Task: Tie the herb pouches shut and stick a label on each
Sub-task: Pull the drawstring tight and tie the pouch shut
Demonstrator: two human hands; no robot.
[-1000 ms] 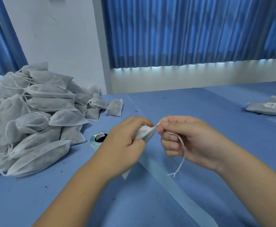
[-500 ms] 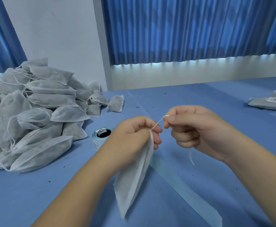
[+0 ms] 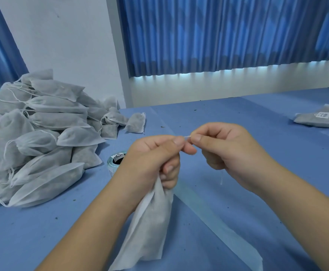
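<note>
Your blue table (image 3: 237,122) carries a big heap of pouches (image 3: 42,133) on your left, with one stray pouch (image 3: 135,123) at its far edge. A label roll (image 3: 115,161) stands just beside the heap. A pale strip (image 3: 218,227) runs diagonally near you, labelled pouches (image 3: 320,119) lie far right, and dark crumbs (image 3: 162,126) are scattered about.

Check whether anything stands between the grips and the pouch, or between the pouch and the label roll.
Nothing visible does. The left grip holds the pouch at its neck, and the right grip pinches its string. The label roll sits just beyond the left grip, partly hidden by it.
</note>
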